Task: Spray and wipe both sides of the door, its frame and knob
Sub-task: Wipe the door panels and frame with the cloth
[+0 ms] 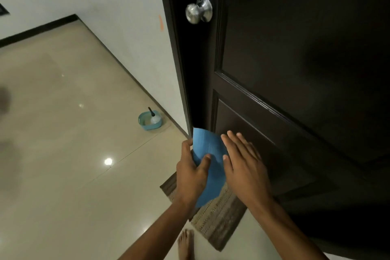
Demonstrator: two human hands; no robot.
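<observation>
- Beige tiled floor (63,112) meets a white wall (118,6); a teal tub (150,120) with a bottle (153,117) stands by the wall
- Dark door (295,69), silver knob (198,9) at its edge
- Left hand (193,172) grips a blue cloth (211,154) near the door's lower edge
- Right hand (244,162), fingers straight, lies flat just beside the cloth
- Striped mat (217,217) lies below; a bare foot (185,245) stands beside it

Two bare arms reach in from about 6 o'clock, with no sleeves, watch or rings to see. The left hand (193,172) and the right hand (242,164) wear no gloves. A bare foot (185,244) with no shoe or sock shows at 6 o'clock.
</observation>
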